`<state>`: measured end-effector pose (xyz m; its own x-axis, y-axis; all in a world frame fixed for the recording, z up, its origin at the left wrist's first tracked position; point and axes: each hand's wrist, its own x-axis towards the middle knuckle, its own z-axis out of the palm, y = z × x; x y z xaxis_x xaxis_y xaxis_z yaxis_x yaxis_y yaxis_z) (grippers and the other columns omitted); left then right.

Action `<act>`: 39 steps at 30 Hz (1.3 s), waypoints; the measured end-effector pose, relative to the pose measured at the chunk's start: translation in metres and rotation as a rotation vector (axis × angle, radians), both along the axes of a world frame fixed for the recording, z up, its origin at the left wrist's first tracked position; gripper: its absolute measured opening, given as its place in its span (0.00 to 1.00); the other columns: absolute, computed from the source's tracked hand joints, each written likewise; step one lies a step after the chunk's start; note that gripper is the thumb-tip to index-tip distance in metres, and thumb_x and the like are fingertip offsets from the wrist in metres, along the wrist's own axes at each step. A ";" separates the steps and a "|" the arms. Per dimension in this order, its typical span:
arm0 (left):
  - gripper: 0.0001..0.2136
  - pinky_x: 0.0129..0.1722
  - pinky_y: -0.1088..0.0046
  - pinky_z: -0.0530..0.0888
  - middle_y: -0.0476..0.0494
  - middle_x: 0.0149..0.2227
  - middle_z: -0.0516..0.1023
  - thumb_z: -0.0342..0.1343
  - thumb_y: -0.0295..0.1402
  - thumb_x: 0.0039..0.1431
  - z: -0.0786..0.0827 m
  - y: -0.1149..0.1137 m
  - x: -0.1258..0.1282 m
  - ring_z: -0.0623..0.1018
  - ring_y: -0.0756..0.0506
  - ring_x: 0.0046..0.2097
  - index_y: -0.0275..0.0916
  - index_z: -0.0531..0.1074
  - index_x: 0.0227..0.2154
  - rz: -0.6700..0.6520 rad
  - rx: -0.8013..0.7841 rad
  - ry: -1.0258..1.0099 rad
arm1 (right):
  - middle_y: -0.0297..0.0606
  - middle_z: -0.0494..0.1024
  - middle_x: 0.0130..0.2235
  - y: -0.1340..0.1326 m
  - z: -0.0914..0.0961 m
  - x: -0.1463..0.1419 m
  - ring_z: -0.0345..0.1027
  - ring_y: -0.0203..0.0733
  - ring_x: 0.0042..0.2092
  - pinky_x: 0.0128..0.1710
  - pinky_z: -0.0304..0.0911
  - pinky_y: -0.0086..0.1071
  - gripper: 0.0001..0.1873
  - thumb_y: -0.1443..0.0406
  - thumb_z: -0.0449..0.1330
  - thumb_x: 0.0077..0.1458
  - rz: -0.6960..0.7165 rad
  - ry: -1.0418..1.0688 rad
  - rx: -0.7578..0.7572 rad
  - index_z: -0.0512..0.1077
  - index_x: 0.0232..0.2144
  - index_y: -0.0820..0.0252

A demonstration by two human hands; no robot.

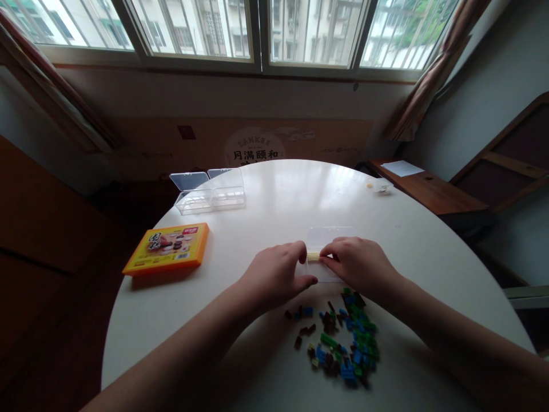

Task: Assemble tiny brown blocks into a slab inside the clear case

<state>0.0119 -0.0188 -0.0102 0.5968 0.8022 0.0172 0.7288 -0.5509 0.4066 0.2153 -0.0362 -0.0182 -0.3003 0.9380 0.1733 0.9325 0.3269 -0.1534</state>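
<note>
Both my hands meet over the middle of the round white table (274, 194). My left hand (274, 274) and my right hand (358, 264) each pinch one end of a small pale yellow brick piece (313, 256) held between them. It hovers over a small clear plastic box (330, 234) that lies flat under my right hand. Just in front of my hands lies a scattered pile of small bricks (341, 337) in blue, green and dark red.
An orange box with a printed lid (169, 249) lies at the left of the table. Two open clear plastic cases (210, 191) stand at the far left edge. A small clear container (380, 185) sits at the far right. A wooden side table with paper (422, 186) stands beyond.
</note>
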 end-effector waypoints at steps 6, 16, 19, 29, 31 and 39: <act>0.16 0.31 0.69 0.67 0.48 0.33 0.77 0.60 0.46 0.53 0.001 0.000 0.000 0.76 0.43 0.33 0.43 0.69 0.39 0.005 -0.009 0.001 | 0.34 0.82 0.35 0.000 -0.001 0.001 0.73 0.41 0.34 0.26 0.57 0.30 0.11 0.62 0.57 0.58 0.007 0.001 0.009 0.80 0.33 0.51; 0.15 0.30 0.70 0.66 0.46 0.36 0.77 0.59 0.46 0.55 0.005 0.000 -0.004 0.74 0.45 0.33 0.41 0.69 0.37 -0.017 -0.003 0.006 | 0.34 0.82 0.35 -0.006 0.009 0.005 0.73 0.40 0.34 0.27 0.60 0.30 0.10 0.61 0.58 0.59 0.009 0.030 0.005 0.80 0.35 0.52; 0.13 0.29 0.71 0.65 0.47 0.34 0.76 0.58 0.45 0.56 0.013 0.001 -0.008 0.73 0.46 0.33 0.40 0.68 0.32 -0.047 0.012 0.022 | 0.33 0.81 0.34 -0.010 0.016 0.012 0.72 0.39 0.33 0.28 0.60 0.30 0.09 0.62 0.59 0.59 0.023 0.066 0.016 0.80 0.35 0.51; 0.14 0.23 0.73 0.57 0.52 0.22 0.69 0.62 0.39 0.52 0.024 -0.002 -0.011 0.65 0.50 0.25 0.40 0.64 0.19 -0.249 -0.117 0.146 | 0.28 0.76 0.26 -0.033 0.050 0.026 0.64 0.31 0.26 0.28 0.54 0.27 0.11 0.70 0.58 0.54 0.529 0.036 -0.244 0.77 0.26 0.52; 0.14 0.23 0.73 0.57 0.53 0.21 0.67 0.62 0.37 0.52 0.023 -0.003 -0.010 0.63 0.51 0.23 0.40 0.64 0.19 -0.273 -0.143 0.163 | 0.29 0.75 0.25 -0.039 0.053 0.022 0.62 0.32 0.26 0.27 0.51 0.28 0.12 0.71 0.56 0.54 0.578 -0.011 -0.275 0.75 0.23 0.53; 0.15 0.22 0.74 0.55 0.54 0.21 0.65 0.62 0.40 0.52 0.022 -0.002 -0.012 0.61 0.52 0.23 0.40 0.63 0.19 -0.339 -0.134 0.194 | 0.30 0.75 0.25 -0.045 0.054 0.015 0.60 0.33 0.25 0.26 0.49 0.29 0.12 0.73 0.56 0.51 0.615 -0.085 -0.345 0.75 0.22 0.54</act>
